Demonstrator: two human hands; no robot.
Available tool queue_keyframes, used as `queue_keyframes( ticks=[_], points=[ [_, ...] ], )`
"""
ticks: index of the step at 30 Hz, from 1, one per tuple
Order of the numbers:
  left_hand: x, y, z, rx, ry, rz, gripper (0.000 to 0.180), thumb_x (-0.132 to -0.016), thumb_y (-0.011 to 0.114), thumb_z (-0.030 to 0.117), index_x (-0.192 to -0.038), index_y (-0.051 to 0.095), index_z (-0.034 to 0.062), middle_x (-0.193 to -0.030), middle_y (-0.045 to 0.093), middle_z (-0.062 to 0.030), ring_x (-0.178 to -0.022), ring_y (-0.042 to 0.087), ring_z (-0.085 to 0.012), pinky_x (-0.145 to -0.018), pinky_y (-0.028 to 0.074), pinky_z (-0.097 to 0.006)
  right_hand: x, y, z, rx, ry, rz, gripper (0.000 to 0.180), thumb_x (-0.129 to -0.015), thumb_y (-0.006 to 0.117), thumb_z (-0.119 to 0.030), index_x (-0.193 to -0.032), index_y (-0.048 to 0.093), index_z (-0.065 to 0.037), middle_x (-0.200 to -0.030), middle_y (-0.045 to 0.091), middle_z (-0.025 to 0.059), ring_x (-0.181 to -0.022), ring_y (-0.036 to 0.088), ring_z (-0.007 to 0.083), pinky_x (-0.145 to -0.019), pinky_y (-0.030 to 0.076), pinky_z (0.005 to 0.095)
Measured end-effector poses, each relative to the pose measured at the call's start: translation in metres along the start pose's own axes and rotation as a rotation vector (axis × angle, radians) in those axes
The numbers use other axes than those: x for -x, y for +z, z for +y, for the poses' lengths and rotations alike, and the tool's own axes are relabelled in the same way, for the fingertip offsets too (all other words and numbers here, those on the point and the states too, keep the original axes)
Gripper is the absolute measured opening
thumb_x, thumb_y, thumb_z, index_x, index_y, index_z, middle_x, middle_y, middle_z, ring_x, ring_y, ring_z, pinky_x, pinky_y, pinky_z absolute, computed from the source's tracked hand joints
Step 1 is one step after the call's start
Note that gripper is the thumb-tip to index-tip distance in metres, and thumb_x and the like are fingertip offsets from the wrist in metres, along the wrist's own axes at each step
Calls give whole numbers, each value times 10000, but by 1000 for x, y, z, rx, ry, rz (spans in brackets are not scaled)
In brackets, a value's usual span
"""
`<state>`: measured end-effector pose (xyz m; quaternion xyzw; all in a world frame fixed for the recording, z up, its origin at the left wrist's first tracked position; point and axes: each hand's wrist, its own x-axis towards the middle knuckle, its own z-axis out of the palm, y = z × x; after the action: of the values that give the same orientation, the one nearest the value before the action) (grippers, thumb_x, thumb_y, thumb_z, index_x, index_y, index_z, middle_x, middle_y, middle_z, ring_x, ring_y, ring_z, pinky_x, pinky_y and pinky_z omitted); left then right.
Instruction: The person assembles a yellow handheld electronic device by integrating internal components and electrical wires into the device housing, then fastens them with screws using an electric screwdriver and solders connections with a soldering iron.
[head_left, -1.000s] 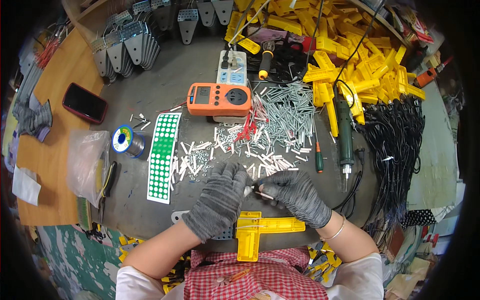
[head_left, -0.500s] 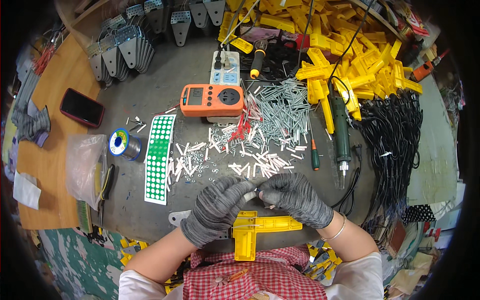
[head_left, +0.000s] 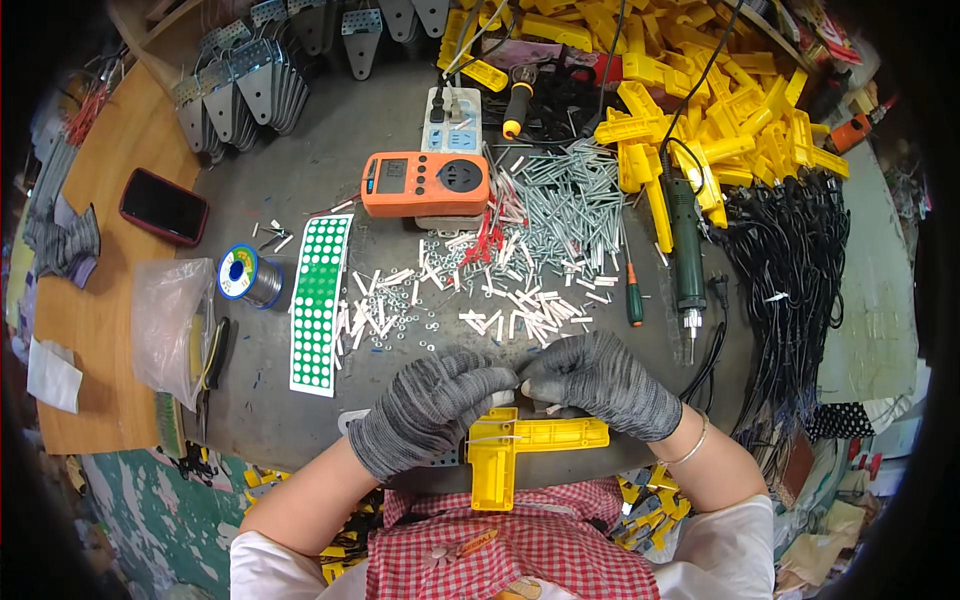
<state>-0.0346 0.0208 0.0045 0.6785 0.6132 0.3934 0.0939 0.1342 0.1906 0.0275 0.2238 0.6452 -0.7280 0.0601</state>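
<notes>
Both my hands wear grey knit gloves and meet at the near edge of the grey bench. My left hand (head_left: 425,408) rests on a yellow T-shaped plastic housing (head_left: 520,445) and pinches a small white part at its fingertips. My right hand (head_left: 605,382) touches the same small part from the right, fingers curled over the housing's top. Just beyond the hands lie scattered short white tubes (head_left: 520,315) and small washers (head_left: 405,305).
A heap of silver screws (head_left: 570,205), an orange plug-in meter (head_left: 425,185), a power strip (head_left: 450,110), a green electric screwdriver (head_left: 685,250), a pile of yellow housings (head_left: 720,110), black cords (head_left: 790,260), a green sticker sheet (head_left: 318,300), a solder spool (head_left: 243,275), a phone (head_left: 163,206).
The hands have stayed together over the yellow housing, with only slight shifts of the fingers. Everything else on the bench lies as before.
</notes>
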Motion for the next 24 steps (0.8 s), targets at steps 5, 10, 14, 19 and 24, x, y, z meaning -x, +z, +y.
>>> queue_keyframes(
  ticks=[5, 10, 14, 19, 24],
  points=[
    [-1, 9, 0, 64, -32, 31, 258, -827, 763, 180, -1059, 704, 82, -880, 680, -97, -778, 671, -288, -683, 547, -358, -3, 5, -1, -88, 39, 19, 463, -866, 770, -274, -1187, 595, 9, -903, 680, 81, -805, 653, 120, -676, 547, 257],
    [-5, 14, 4, 148, -84, 32, 209, -841, 749, 140, -1034, 709, 72, -910, 693, -123, -833, 688, -294, -733, 560, -367, -2, 1, -7, -124, 124, -68, 496, -856, 778, -288, -1200, 561, -5, -905, 665, 69, -807, 643, 115, -657, 535, 240],
    [-9, 9, 3, 125, -127, 18, 206, -844, 742, 131, -1041, 713, 82, -922, 691, -121, -832, 685, -291, -740, 558, -364, 0, -21, 1, 28, 161, -102, 319, -867, 766, -282, -959, 664, 6, -781, 655, 52, -778, 637, 111, -636, 510, 227],
    [-10, 10, -1, 92, -42, 13, 265, -807, 780, 183, -1057, 727, 111, -877, 683, -100, -793, 670, -268, -716, 548, -361, 5, -18, 2, -236, 163, -136, 269, -892, 739, -237, -964, 713, 20, -765, 675, 63, -705, 639, 118, -672, 512, 231],
    [-12, 11, -5, 80, -57, -56, 319, -842, 745, 215, -1147, 707, 126, -905, 687, -107, -786, 661, -269, -705, 541, -378, 14, -9, 8, 433, -172, 183, 285, -875, 727, -241, -1051, 727, -16, -789, 697, 88, -706, 678, 210, -703, 549, 326]
  ],
)
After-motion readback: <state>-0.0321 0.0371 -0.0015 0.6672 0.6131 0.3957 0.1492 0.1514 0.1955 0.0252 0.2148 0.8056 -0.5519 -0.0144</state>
